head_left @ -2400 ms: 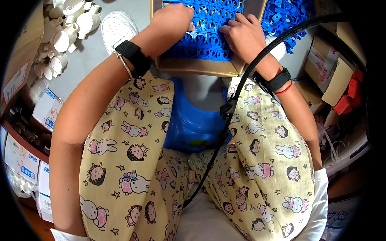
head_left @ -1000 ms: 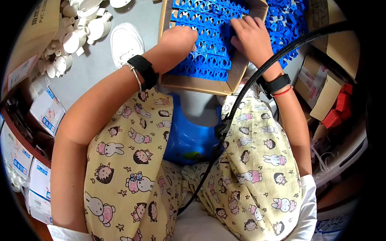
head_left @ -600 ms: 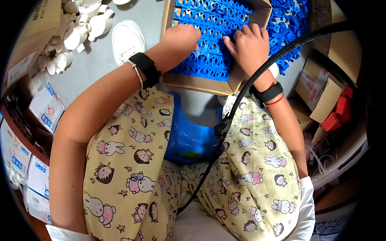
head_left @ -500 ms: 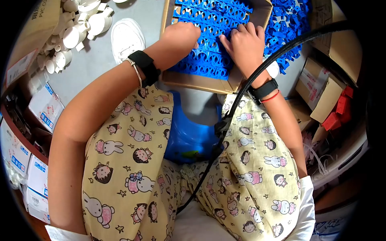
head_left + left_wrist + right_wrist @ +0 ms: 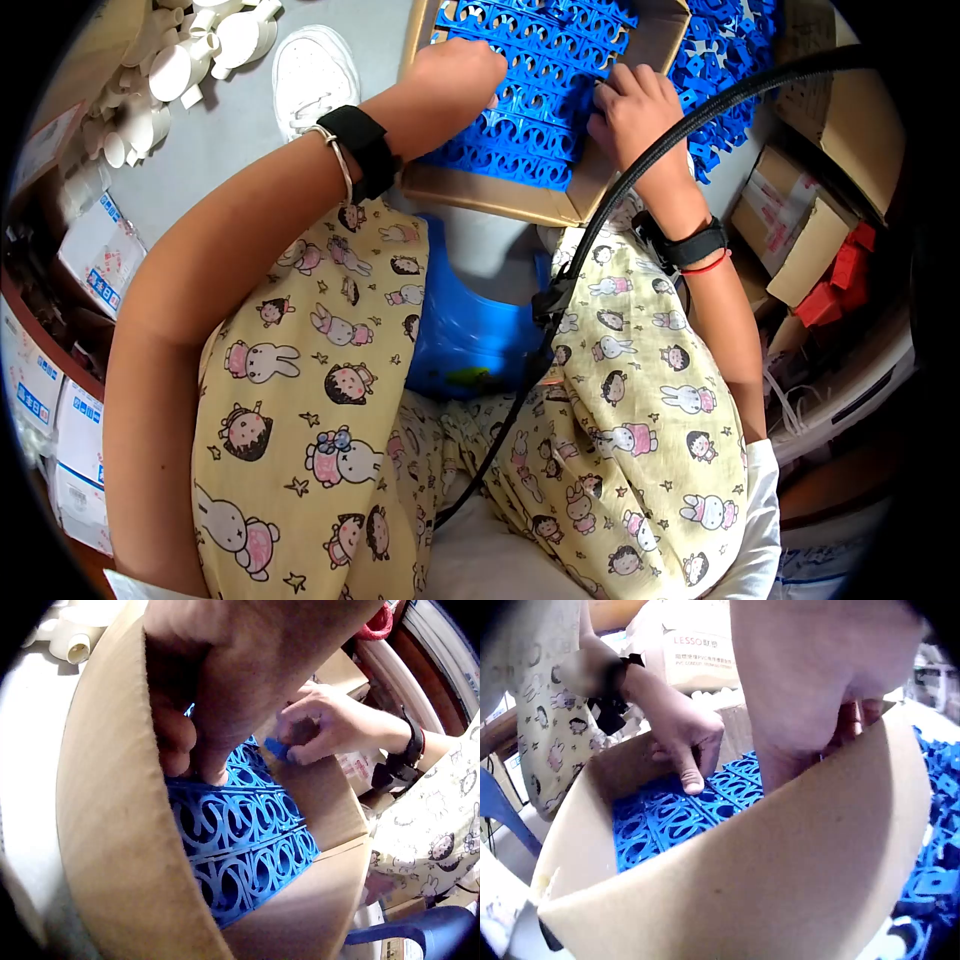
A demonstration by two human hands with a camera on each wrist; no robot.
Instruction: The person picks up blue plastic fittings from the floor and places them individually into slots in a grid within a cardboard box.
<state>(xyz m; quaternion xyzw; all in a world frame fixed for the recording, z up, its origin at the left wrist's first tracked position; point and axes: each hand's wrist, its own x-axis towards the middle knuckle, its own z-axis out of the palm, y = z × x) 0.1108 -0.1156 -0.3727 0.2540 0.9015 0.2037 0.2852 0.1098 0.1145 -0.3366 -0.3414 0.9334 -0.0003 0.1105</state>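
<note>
An open cardboard box [image 5: 490, 203] stands between the feet. Inside, blue pipe clips [image 5: 530, 165] lie side by side in neat rows. My left hand [image 5: 450, 90] is over the box's left part, its fingers curled and the thumb set against one row of clips; the right wrist view shows this left thumb [image 5: 691, 782] on the row. At the box's right wall is my right hand [image 5: 640, 110], fingers bent. In the left wrist view it pinches a small blue clip [image 5: 276, 748]. In the right wrist view those fingertips are partly hidden behind the box wall.
Loose blue clips [image 5: 725, 60] are heaped on the floor right of the box. White pipe fittings [image 5: 180, 75] lie at left. A black cable [image 5: 690, 125] arches past the right forearm. A blue stool [image 5: 470, 335] sits between the legs; a carton [image 5: 800, 220] and red pieces [image 5: 840, 285] are at right.
My right hand dips over the rows, then draws back to the right wall, where a blue piece shows at its fingers. My left hand stays over the rows. The head view shifts slightly.
</note>
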